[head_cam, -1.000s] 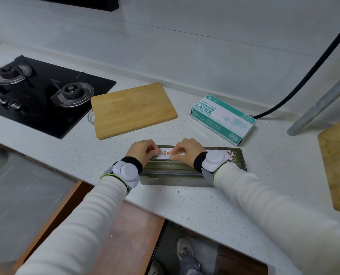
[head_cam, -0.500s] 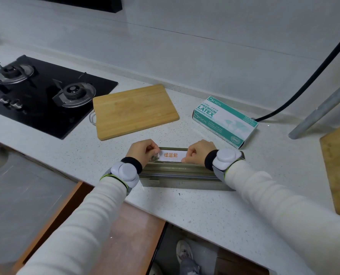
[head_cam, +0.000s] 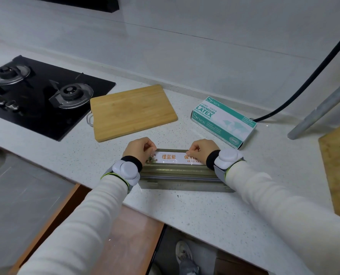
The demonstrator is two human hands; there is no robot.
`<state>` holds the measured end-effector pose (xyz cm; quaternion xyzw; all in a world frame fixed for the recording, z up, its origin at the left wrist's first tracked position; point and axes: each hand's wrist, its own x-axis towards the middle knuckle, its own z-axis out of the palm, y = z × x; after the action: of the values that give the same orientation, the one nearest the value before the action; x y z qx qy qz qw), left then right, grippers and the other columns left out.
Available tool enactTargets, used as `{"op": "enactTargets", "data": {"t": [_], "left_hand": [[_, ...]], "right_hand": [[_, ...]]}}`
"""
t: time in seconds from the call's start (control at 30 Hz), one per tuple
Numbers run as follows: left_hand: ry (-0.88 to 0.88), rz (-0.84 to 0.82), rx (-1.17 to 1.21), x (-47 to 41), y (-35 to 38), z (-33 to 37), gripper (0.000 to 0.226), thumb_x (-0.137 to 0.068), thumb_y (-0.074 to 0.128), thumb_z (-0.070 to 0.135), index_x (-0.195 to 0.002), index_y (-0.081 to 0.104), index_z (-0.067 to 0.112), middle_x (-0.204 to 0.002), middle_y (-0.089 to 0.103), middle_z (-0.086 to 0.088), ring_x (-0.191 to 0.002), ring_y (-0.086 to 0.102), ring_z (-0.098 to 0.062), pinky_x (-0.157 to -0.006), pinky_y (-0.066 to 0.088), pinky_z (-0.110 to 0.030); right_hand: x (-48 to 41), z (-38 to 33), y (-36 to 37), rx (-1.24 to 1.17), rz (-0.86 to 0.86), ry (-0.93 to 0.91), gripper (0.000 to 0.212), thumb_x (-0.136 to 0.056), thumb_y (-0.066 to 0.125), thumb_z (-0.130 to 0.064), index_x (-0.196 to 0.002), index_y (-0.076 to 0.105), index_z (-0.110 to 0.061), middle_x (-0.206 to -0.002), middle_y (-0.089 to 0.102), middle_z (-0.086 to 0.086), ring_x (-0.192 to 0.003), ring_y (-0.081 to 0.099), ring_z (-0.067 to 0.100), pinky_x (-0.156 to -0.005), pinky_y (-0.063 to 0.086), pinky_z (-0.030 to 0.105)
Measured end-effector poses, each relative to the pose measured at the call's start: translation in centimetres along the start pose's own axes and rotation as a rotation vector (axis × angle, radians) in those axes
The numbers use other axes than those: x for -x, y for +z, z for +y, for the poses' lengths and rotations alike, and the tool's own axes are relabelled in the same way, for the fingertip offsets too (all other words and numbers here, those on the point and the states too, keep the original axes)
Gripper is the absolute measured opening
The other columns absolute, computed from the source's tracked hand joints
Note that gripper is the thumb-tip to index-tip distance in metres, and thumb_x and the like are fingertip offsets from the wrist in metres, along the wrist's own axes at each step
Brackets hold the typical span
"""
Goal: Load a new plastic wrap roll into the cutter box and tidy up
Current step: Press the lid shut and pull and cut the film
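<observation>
An olive-green cutter box [head_cam: 182, 174] lies open on the white counter near its front edge. Inside it rests a plastic wrap roll [head_cam: 170, 158] with a white label and orange characters. My left hand [head_cam: 139, 148] pinches the roll's film at its left end. My right hand [head_cam: 201, 148] pinches the film toward the right end. Both hands have curled fingers over the far side of the roll. The roll's right end is hidden behind my right wrist.
A bamboo cutting board [head_cam: 132, 111] lies behind the box on the left, a latex glove box [head_cam: 223, 121] behind on the right. A black gas hob [head_cam: 36, 92] fills the far left. Another wooden board [head_cam: 338, 167] sits at the right edge, beside a metal pole [head_cam: 322, 107].
My right hand has slid to the right along the roll, uncovering more of the label. My left hand has stayed at the left end.
</observation>
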<state>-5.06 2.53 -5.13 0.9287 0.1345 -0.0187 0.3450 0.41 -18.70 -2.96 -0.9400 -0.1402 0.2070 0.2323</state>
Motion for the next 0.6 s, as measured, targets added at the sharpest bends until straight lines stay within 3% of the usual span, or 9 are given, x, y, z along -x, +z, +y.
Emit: {"op": "enactTargets", "data": {"t": [0.2,0.27,0.4,0.5,0.6], "left_hand": [[-0.017,0.021,-0.061,-0.9,0.0,-0.3,0.009,-0.089,0.059,0.018,-0.081,0.063,0.021,-0.085,0.068,0.000,-0.075,0.056,-0.016,-0.068,0.047,-0.025],[-0.021,0.021,-0.100,-1.4,-0.1,-0.6,0.008,-0.090,0.058,0.018,-0.085,0.065,0.018,-0.090,0.068,-0.002,-0.077,0.055,-0.017,-0.068,0.045,-0.026],[-0.045,0.081,-0.170,-1.8,-0.4,-0.4,0.012,-0.092,0.056,0.020,-0.098,0.064,0.013,-0.102,0.065,-0.008,-0.086,0.056,-0.022,-0.073,0.047,-0.032],[0.074,0.109,-0.187,-1.5,0.1,0.8,0.018,-0.093,0.055,0.020,-0.108,0.062,0.013,-0.113,0.059,-0.007,-0.105,0.052,-0.025,-0.082,0.044,-0.034],[0.261,-0.057,-0.185,-1.1,1.3,3.4,0.027,-0.091,0.058,0.026,-0.115,0.061,0.016,-0.115,0.060,-0.004,-0.113,0.046,-0.024,-0.093,0.038,-0.032]], "right_hand": [[-0.2,-0.1,-0.2,0.013,-0.001,0.008,0.027,-0.089,0.060,-0.029,-0.098,0.069,-0.005,-0.106,0.069,0.009,-0.094,0.060,0.022,-0.082,0.045,0.028],[-0.3,-0.1,-0.3,0.016,-0.007,0.008,0.027,-0.089,0.060,-0.029,-0.097,0.069,-0.005,-0.105,0.070,0.009,-0.098,0.062,0.024,-0.083,0.046,0.029],[-0.4,0.0,-0.3,0.002,-0.008,0.007,0.027,-0.089,0.060,-0.029,-0.096,0.070,-0.005,-0.104,0.070,0.010,-0.086,0.057,0.018,-0.078,0.044,0.026],[-0.4,0.1,-0.3,0.001,-0.007,0.004,0.027,-0.089,0.060,-0.028,-0.096,0.070,-0.004,-0.104,0.070,0.010,-0.085,0.056,0.017,-0.075,0.041,0.025],[-0.3,0.2,-0.3,-0.007,0.000,-0.001,0.026,-0.089,0.060,-0.026,-0.096,0.070,-0.003,-0.104,0.070,0.010,-0.082,0.051,0.015,-0.075,0.041,0.025]]}}
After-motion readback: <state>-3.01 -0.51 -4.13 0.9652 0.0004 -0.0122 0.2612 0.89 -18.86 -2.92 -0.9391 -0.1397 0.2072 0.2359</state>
